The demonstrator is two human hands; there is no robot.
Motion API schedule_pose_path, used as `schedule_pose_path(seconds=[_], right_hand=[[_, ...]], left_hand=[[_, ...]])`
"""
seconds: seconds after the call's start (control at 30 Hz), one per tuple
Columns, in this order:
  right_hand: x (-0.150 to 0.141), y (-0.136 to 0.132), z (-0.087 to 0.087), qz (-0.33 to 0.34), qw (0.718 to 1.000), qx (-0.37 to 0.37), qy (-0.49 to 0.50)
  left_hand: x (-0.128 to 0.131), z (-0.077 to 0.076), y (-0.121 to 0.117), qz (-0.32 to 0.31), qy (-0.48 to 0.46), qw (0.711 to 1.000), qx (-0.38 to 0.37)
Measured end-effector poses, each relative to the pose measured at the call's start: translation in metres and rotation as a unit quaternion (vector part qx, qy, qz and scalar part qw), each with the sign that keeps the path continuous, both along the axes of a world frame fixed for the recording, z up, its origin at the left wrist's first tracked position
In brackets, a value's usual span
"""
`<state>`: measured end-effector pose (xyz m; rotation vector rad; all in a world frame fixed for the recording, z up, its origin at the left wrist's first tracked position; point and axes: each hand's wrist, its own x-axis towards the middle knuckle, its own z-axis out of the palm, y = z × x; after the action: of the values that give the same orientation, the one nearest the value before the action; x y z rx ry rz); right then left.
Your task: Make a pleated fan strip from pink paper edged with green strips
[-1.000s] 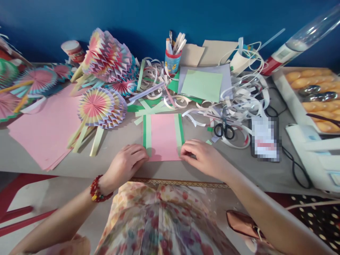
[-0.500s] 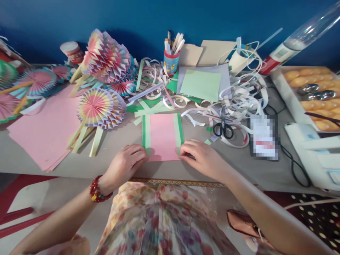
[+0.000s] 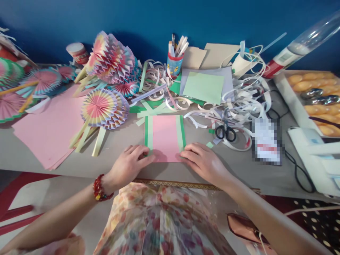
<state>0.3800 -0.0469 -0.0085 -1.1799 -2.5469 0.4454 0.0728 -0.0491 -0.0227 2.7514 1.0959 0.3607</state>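
A pink paper sheet [image 3: 168,136] lies flat at the table's front edge, with pale green and dark green strips down both its sides. At its near left corner is my left hand [image 3: 130,164], fingers curled by the edge and thumb lying over the paper. My right hand [image 3: 204,163] grips the near right corner, its fingertips bent together on the edge. Both thumb tips press close to the bottom margin; what lies under the fingers is hidden. Black-handled scissors [image 3: 225,133] rest to the right of the sheet.
Folded paper fans [image 3: 102,108] and pink sheets [image 3: 50,131] lie on the left. Behind the sheet are a pen cup [image 3: 174,63], a light green sheet [image 3: 204,87] and curled paper strips [image 3: 247,97]. A blurred-out object [image 3: 266,141] and a food tray [image 3: 281,86] sit right.
My left thumb has slid inward over the paper's near edge. My right fingers have closed down flatter at the right corner. The view has shifted slightly; the sheet stays in place.
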Motion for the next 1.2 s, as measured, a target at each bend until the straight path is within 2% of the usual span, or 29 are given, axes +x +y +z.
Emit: schedule_pose_path(seconds=[0.17,0.47,0.57,0.8,1.1,1.2], right_hand=[[0.001,-0.002,-0.004,0.061,0.992,0.104,-0.046],[0.0,0.001,-0.001,0.108,0.984,0.124,-0.072],[-0.001,0.001,0.002,0.109,0.983,0.127,-0.082],[-0.002,0.0,0.004,0.099,0.985,0.116,-0.077],[0.001,-0.004,-0.003,0.097,0.984,0.117,-0.091],[0.001,-0.003,-0.003,0.103,0.984,0.111,-0.093]], left_hand=[[0.002,0.009,0.002,-0.06,0.076,0.994,0.041],[0.009,0.023,0.009,-0.124,0.092,0.988,-0.009],[0.009,0.025,0.011,-0.13,0.101,0.986,-0.018],[0.001,0.016,0.009,-0.12,0.113,0.986,-0.005],[-0.022,0.023,-0.002,-0.094,0.122,0.987,-0.049],[-0.031,0.025,-0.007,-0.091,0.125,0.987,-0.043]])
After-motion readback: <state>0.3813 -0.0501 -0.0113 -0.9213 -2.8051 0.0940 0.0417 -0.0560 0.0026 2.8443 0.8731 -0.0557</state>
